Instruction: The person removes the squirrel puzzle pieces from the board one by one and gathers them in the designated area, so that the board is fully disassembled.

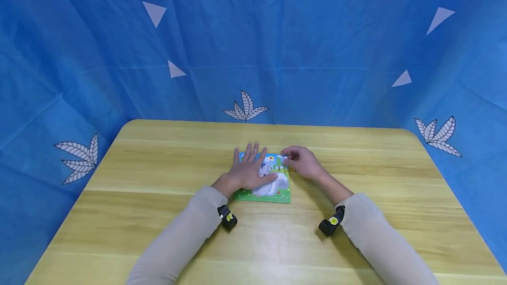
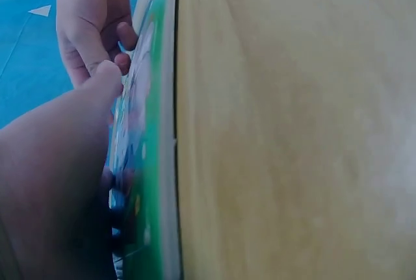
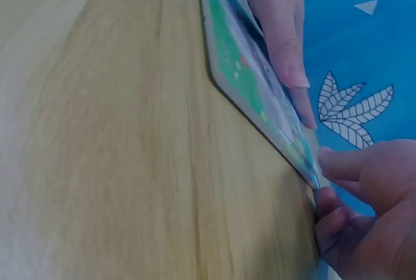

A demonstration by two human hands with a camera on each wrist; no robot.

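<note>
A thin, roughly square picture puzzle (image 1: 283,192) lies on the table, printed with a grey-white animal, trees and green grass. Spread flat across its left and middle part is my left hand (image 1: 248,173), fingers pointing away and thumb out to the right. It covers much of the picture. My right hand (image 1: 304,162) is at the far right corner, where thumb and curled fingers pinch the puzzle's edge. From the right wrist, the right thumb (image 3: 348,163) shows on the upper side of that corner, with the fingertips (image 3: 328,199) against the edge. The left wrist view shows the puzzle's pale side edge (image 2: 170,163) along the tabletop.
The wooden table (image 1: 158,166) has rounded far corners. Behind and beside it hangs a blue cloth (image 1: 253,34) with white triangles and leaf prints. Each wrist wears a black strapped camera, the left one (image 1: 227,218) and the right one (image 1: 332,221) both close above the tabletop.
</note>
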